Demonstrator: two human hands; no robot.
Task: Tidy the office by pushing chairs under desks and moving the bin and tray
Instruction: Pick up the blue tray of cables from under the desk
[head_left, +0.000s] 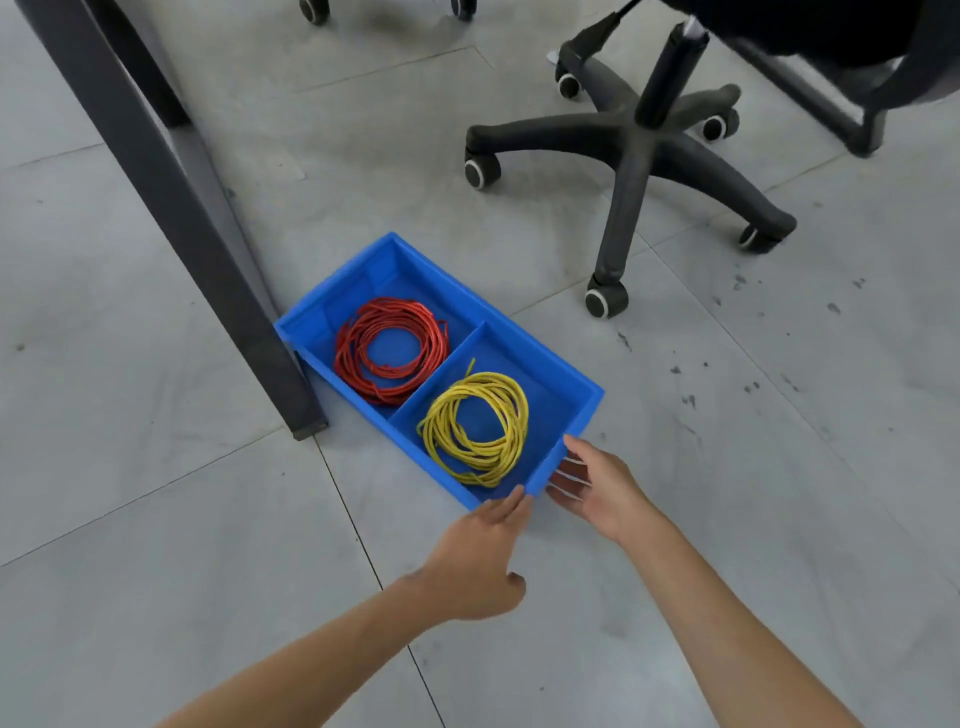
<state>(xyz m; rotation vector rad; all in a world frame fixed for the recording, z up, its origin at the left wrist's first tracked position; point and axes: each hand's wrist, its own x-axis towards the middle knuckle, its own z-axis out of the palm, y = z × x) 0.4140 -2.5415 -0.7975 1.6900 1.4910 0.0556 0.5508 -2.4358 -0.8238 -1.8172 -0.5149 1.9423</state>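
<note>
A blue two-compartment tray (582, 382) lies on the grey floor beside a dark desk leg (208, 249). Its far compartment holds a red wire coil (389, 348), its near one a yellow wire coil (475, 426). My left hand (478, 556) reaches to the tray's near corner, straight fingers touching the rim. My right hand (597, 486) is at the tray's near short end, fingers spread against the wall, thumb by the top edge. A black office chair (654, 135) stands on its five-star wheeled base to the upper right.
The tray's far left corner nearly touches the desk leg. Castors of another chair (314, 10) show at the top edge. Open tiled floor lies to the left, right and front of the tray, with dark scuff marks (737, 332) on the right.
</note>
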